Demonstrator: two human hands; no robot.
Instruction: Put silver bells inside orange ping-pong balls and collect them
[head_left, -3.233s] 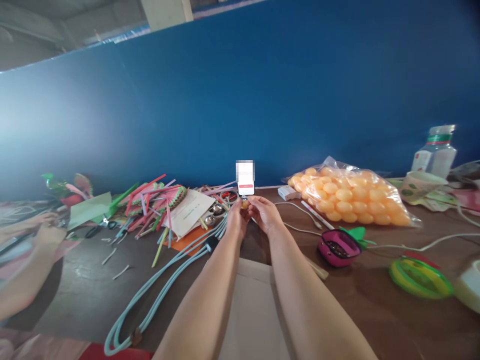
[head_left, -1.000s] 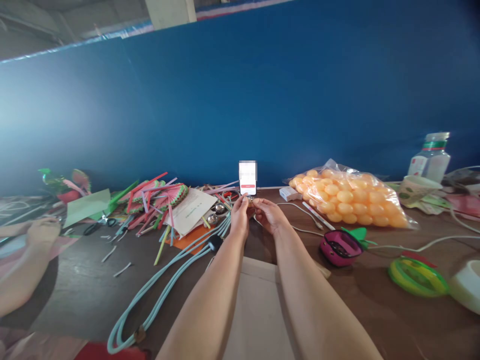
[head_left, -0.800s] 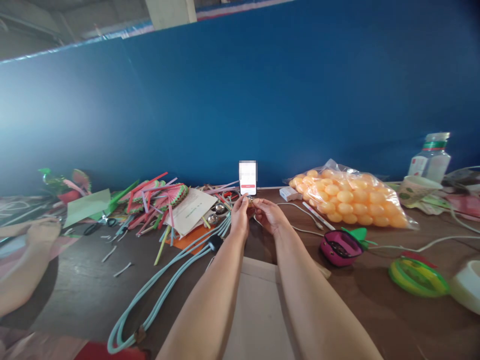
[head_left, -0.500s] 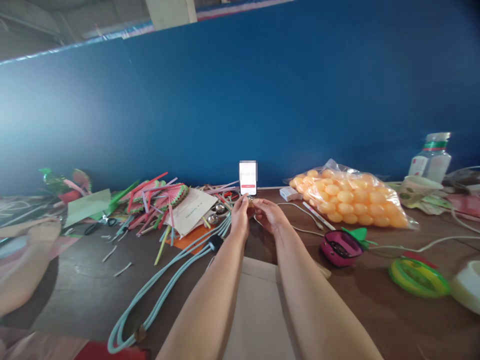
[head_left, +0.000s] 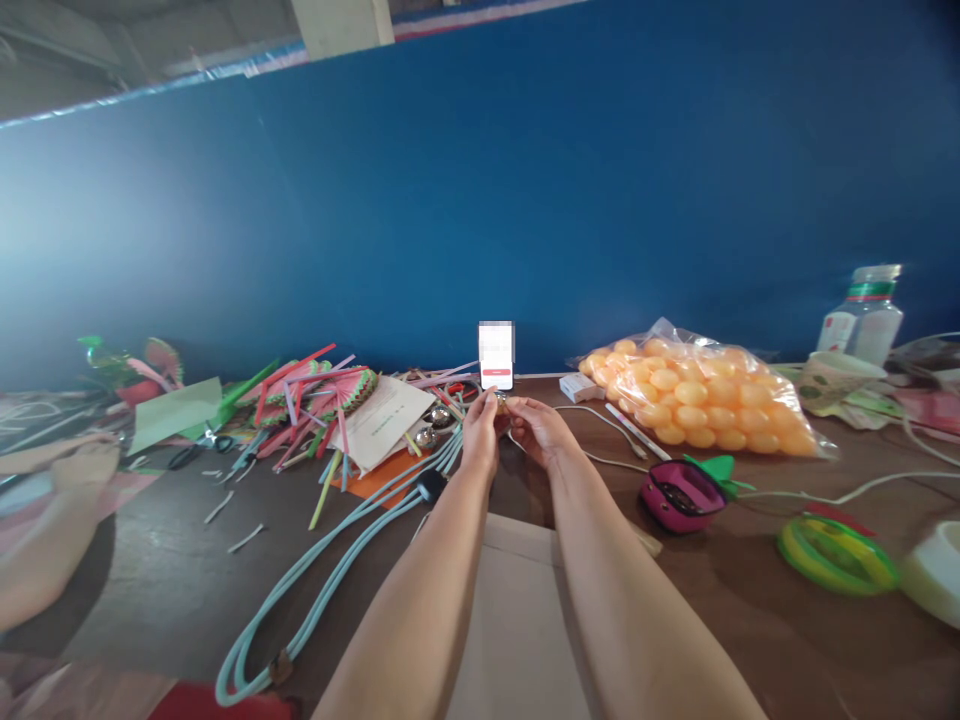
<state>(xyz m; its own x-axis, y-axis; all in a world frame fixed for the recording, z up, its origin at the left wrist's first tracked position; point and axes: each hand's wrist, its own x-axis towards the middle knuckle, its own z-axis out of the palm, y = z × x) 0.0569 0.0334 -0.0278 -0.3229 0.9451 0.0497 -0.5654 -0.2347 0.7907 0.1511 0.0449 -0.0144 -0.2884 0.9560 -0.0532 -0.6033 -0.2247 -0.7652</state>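
My left hand (head_left: 480, 430) and my right hand (head_left: 538, 428) meet in front of me, fingertips pinched. Between them is a small shiny metallic piece (head_left: 502, 400), mostly covered by the fingers; its kind is not clear. Just beyond the fingertips a phone (head_left: 496, 358) with a lit screen stands upright near the blue wall. Left of my left hand lie two round silvery balls (head_left: 425, 437). A bundle of pale blue cords (head_left: 330, 545) with a black fastener (head_left: 431, 487) runs along my left forearm. Under my forearms is a grey-beige sheet or board (head_left: 521, 600).
Coloured strips (head_left: 300, 400), papers (head_left: 386, 420) and scissors (head_left: 201, 447) crowd the left. Another person's arm (head_left: 67, 500) rests at far left. At right are a bag of orange balls (head_left: 697, 395), a magenta pouch (head_left: 682, 495), tape rolls (head_left: 836, 555), a bottle (head_left: 862, 315) and cables.
My hands stay nearly in place, with only a slight shift at the fingertips. The other person's hand at far left has moved slightly. Everything else lies as before.
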